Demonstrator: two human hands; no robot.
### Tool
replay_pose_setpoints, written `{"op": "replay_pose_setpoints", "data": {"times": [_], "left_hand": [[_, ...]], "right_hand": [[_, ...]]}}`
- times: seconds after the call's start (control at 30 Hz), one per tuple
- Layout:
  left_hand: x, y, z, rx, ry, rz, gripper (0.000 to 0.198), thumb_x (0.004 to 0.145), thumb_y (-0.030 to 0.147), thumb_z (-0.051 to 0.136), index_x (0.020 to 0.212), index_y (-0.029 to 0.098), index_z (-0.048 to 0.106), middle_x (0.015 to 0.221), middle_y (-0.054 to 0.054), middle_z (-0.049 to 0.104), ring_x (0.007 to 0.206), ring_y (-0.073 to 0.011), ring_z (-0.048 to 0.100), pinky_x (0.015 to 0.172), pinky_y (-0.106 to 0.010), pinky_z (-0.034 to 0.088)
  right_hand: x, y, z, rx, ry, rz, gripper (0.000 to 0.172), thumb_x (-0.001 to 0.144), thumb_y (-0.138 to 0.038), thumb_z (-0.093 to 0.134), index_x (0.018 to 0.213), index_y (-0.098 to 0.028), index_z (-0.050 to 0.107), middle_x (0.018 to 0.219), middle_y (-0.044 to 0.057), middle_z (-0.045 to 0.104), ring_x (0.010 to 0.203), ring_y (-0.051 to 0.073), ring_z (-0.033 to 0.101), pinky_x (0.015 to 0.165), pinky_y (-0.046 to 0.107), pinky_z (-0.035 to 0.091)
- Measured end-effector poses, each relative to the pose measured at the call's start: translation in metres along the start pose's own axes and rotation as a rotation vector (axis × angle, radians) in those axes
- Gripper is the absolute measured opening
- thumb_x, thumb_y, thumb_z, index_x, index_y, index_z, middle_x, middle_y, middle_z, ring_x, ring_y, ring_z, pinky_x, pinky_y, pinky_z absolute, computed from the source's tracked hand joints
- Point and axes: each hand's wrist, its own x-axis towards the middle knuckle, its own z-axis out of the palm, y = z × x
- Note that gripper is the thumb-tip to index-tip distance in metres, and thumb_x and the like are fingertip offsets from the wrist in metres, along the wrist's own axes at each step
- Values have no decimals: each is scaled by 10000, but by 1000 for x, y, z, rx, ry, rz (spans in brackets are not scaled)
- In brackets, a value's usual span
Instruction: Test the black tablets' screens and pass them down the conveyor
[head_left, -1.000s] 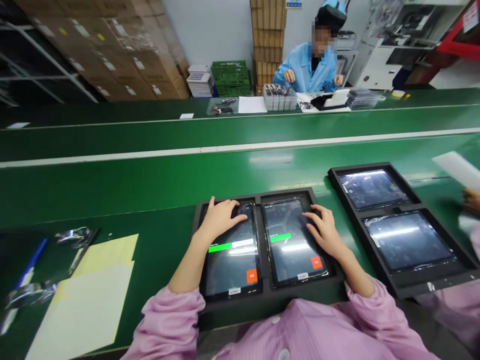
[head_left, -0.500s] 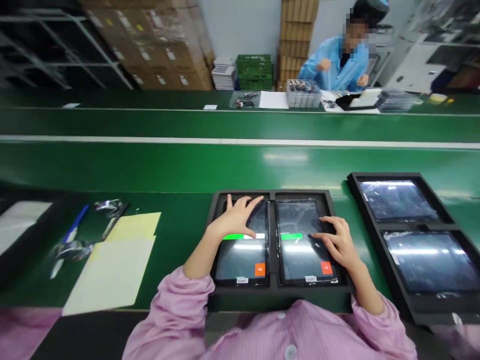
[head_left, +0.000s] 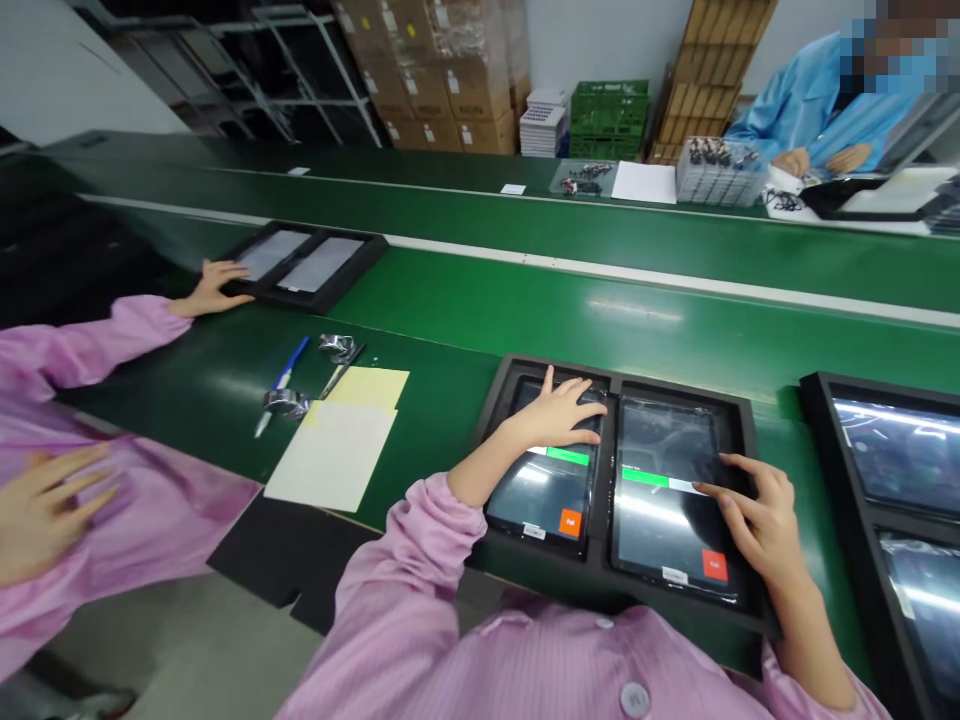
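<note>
Two tablets lie side by side in a black tray in front of me. My left hand, fingers spread, rests over the upper part of the left tablet. A finger of my right hand touches the right tablet near the end of its green and white bar, while another finger is at its right edge. This hand holds nothing, with thumb and fingers apart. Both screens show a green bar and a red-orange square at the lower right.
Another tray with two tablets stands at the right. Yellowish sheets, a blue-and-white pen and tape rolls lie left. A neighbour's hand touches a far-left tray. Someone in blue sits opposite.
The view has swung left, bringing the neighbour's hands and the far-left tray into sight. On the left tablet the green bar section now shows at the right; on the right tablet a white section appears.
</note>
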Motion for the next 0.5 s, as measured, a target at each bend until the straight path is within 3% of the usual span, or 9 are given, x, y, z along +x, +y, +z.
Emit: {"op": "replay_pose_setpoints", "data": {"times": [0.13,0.27,0.5], "left_hand": [[2,4,0,-14,-38,19,473,954,576,484,1317,290,587,1600,-182,307,1505,-378,206,1120,-758,-33],[1,5,1,-59,-30,34,473,913,584,559,1276,288,621,1627,-173,248,1510,-413,154,1110,-767,-38],[4,9,6,-84,-38,56,450,869,604,609,1180,282,652,1645,-149,208,1516,-436,85,1086,-779,-80]], "right_hand": [[1,-1,0,-56,12,-2,409,964,-360,414,840,-316,802,1197,96,586,1068,346,537,911,551,390],[-1,9,8,-111,140,161,424,971,-357,358,1063,-258,759,1198,158,540,1089,397,514,925,604,372],[-6,33,24,-154,147,194,376,822,-201,455,1074,-260,729,1195,151,500,1026,382,509,867,625,419]]}}
